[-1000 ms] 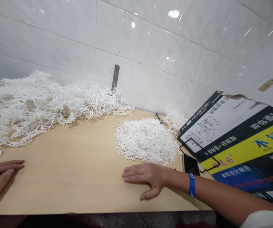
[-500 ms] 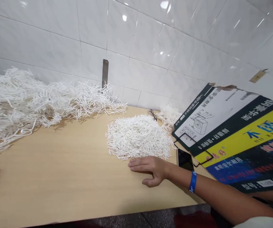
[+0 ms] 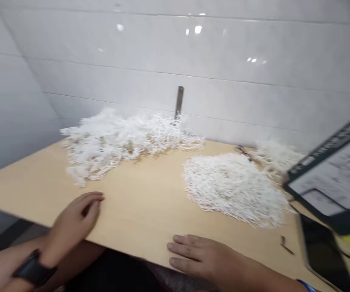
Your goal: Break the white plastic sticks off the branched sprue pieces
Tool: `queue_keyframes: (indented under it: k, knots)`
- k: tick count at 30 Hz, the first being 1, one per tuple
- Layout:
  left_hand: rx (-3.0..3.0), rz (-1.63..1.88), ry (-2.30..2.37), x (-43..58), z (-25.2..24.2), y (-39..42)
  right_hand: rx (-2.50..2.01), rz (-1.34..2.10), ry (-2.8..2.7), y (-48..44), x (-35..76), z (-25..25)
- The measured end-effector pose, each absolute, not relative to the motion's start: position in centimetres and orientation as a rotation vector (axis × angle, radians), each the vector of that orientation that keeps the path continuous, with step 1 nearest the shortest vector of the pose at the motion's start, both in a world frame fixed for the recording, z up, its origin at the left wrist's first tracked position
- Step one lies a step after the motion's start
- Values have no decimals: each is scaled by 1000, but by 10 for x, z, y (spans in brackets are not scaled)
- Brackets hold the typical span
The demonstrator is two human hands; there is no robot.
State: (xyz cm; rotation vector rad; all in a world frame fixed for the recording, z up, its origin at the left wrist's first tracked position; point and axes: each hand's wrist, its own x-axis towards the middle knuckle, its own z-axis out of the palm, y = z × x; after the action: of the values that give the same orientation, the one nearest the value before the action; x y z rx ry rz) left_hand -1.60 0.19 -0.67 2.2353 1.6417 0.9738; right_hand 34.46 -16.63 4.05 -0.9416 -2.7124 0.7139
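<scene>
Strands of thin white material lie in three heaps on the counter (image 3: 150, 194). A tangled heap (image 3: 123, 140) of long pieces sits beyond the left hand (image 3: 74, 221). A flatter pile (image 3: 232, 186) of short cut pieces lies just beyond the right hand (image 3: 205, 259), and a small tuft (image 3: 280, 156) sits farther off behind that pile. Both hands rest palm down on the counter with fingers loosely extended, gripping nothing. The pieces look feather-light, thin and loose, so they would likely scatter or snag. The short ones seem best pinched or scooped from the pile's near edge, and the long ones lifted as a bunch. One phone (image 3: 323, 251) lies to the right of the right hand, beside one printed board (image 3: 336, 178). Blur hides finer detail.
</scene>
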Motion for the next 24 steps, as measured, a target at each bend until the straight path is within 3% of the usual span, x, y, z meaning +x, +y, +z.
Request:
queue_keyframes:
  k: [9, 15, 20, 24]
  knots:
    - [2287, 836, 1473, -21, 3, -9, -1006, 459, -2779, -109, 261, 21]
    - [2316, 1061, 1528, -57, 32, 43, -927, -36, -2775, -77, 217, -10]
    - [1967, 924, 1597, -76, 43, 100, -808, -572, -2603, -61, 198, -33]
    - [1904, 1090, 1619, -80, 65, 111, -716, -708, -2539, -52, 198, -37]
